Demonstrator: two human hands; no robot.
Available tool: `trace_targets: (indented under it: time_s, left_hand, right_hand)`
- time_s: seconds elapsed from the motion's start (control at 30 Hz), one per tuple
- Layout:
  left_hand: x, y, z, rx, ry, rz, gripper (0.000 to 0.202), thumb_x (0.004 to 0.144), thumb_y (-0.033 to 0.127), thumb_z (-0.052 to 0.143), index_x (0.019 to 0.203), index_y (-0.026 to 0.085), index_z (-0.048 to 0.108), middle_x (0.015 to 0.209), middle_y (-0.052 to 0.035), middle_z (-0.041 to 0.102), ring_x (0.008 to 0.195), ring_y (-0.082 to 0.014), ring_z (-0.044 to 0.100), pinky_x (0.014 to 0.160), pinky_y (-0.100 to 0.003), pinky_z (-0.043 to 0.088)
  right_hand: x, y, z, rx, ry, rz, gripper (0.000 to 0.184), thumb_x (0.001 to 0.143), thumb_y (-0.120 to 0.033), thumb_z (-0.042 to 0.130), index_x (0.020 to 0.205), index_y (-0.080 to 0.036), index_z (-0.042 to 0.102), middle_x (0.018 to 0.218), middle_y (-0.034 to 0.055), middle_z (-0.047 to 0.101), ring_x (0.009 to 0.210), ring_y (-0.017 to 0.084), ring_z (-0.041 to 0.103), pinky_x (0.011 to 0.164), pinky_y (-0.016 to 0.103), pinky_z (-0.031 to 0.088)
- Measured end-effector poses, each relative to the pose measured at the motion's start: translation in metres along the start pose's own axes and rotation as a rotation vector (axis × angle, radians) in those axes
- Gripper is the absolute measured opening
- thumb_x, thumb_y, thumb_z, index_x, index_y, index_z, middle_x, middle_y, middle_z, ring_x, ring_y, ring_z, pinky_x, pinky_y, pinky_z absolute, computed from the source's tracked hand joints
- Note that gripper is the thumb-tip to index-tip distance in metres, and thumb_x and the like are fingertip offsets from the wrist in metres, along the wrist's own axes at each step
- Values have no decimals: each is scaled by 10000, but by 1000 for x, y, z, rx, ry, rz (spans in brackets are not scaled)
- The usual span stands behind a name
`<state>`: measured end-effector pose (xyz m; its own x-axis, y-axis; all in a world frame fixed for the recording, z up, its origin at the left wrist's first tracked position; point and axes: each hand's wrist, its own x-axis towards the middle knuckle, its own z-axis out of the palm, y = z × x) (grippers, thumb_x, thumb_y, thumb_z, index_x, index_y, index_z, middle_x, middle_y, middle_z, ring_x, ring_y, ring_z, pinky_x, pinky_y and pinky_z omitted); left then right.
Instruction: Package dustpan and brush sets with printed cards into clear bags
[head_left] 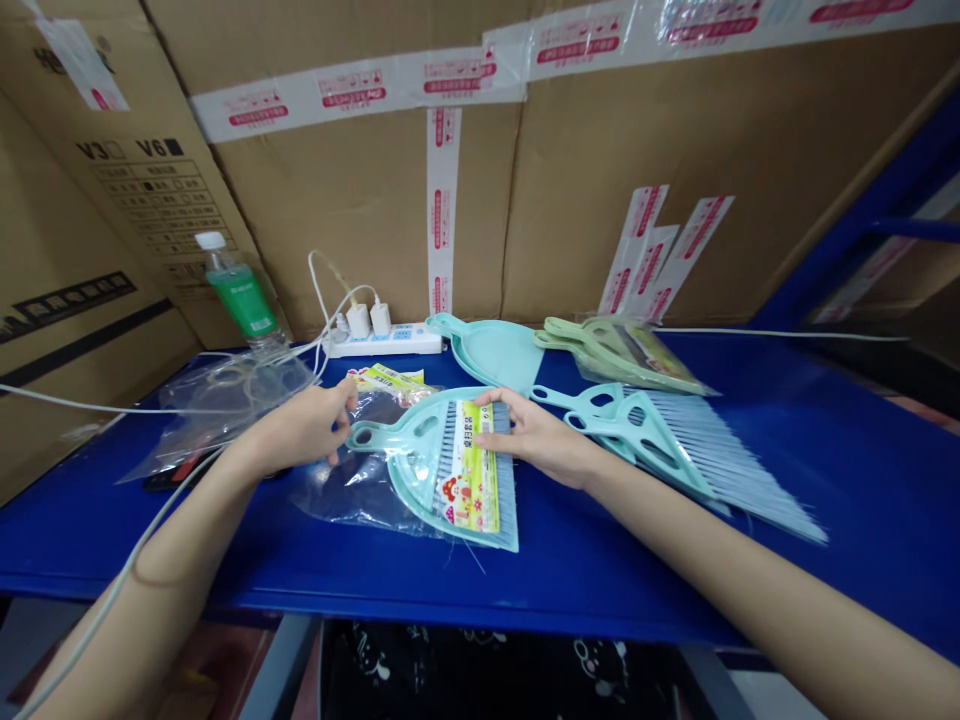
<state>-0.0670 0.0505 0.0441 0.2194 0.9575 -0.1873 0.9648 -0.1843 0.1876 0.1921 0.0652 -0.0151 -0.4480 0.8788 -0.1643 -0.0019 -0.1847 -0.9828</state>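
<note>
In the middle of the blue table lies a light-blue dustpan (411,455) with a small brush (507,490) on it. A yellow-green printed card (477,480) lies across the bristles. My right hand (536,432) grips the card and brush from the right, thumb and fingers at the card's upper part. My left hand (319,425) is closed beside the dustpan's handle, its fingers curled at the edge of a clear plastic bag (345,495). The bag spreads around the handle end; whether the handle is inside it I cannot tell.
Loose light-blue brushes (675,450) lie at right, stacked dustpans (499,350) behind, beside a bagged green set (622,350). A power strip (405,340) with chargers, a bottle (244,295) and more plastic (232,400) are at left. A white cable (150,540) crosses my left forearm.
</note>
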Motion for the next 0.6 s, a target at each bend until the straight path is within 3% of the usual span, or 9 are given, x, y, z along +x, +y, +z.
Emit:
trace_targets:
  time_s: [0.3,0.47,0.6]
  left_hand:
    - [2,7,-1,263,28,-112,296,759,80,368,1032,158,453,619,15,653,613,-175,645,618,-260,429]
    - [-1,13,-5,472,17,-238,299,790,85,382,1071,140,470,847,-106,691,843,-268,667,681,-312,450]
    - [-3,14,-7,510,-7,-292,309,805,86,348,1070,128,503,941,-167,677,924,-320,655,709,-352,470]
  right_hand:
    - [-1,-4,4,5,40,56,243,767,-206,661,910,-224,465,909,-1,559,880,167,636,759,324,534]
    - [-2,-7,6,16,75,77,221,764,-163,656,903,-225,496,783,-50,464,805,112,610,839,316,523]
    - [-1,-4,4,7,66,69,276,716,-152,687,900,-223,494,757,-59,483,743,101,598,862,328,511]
